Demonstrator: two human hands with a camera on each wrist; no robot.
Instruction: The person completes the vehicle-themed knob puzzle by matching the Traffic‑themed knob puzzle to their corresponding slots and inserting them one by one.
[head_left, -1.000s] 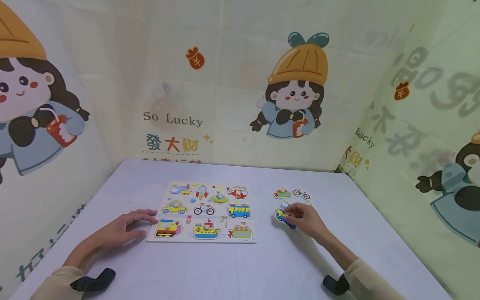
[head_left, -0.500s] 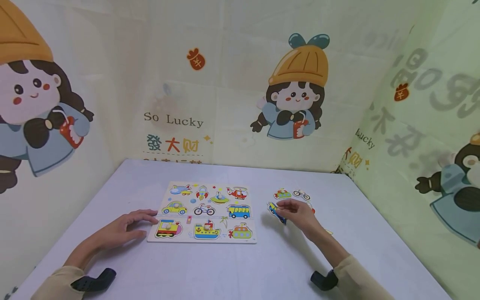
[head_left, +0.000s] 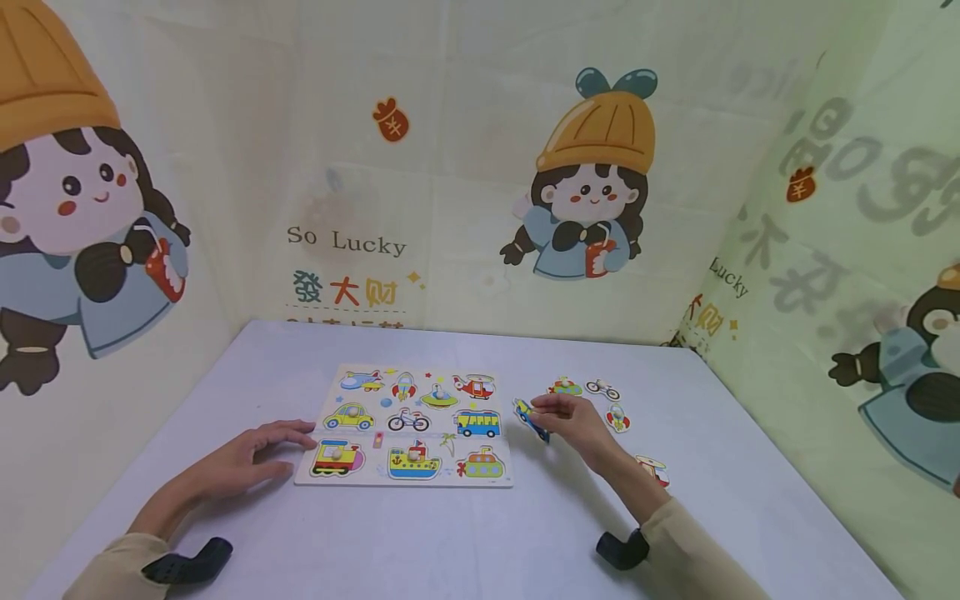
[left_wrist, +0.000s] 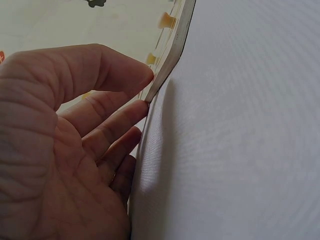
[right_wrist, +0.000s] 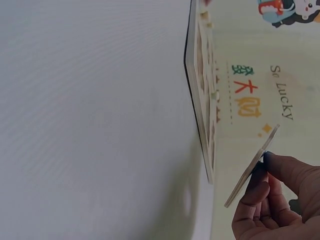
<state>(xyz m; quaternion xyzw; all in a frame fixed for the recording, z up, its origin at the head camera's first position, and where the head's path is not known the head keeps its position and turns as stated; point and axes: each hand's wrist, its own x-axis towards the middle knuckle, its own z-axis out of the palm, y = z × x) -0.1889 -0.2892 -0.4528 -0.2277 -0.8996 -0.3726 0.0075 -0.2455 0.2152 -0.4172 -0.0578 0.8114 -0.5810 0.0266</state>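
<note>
Pc [head_left: 531,419] now nearer board [head_left: 405,425], R hand [head_left: 573,421].

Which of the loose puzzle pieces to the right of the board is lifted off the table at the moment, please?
The blue and yellow piece, pinched in the right hand. The other loose pieces lie flat on the table.

One puzzle board [head_left: 405,479] on the table [head_left: 465,542], showing nine vehicle pictures in three rows of three. Four loose puzzle pieces [head_left: 564,387] lie on the table right of the board; a fifth piece [head_left: 530,419] is in hand. Two hands in view.
</note>
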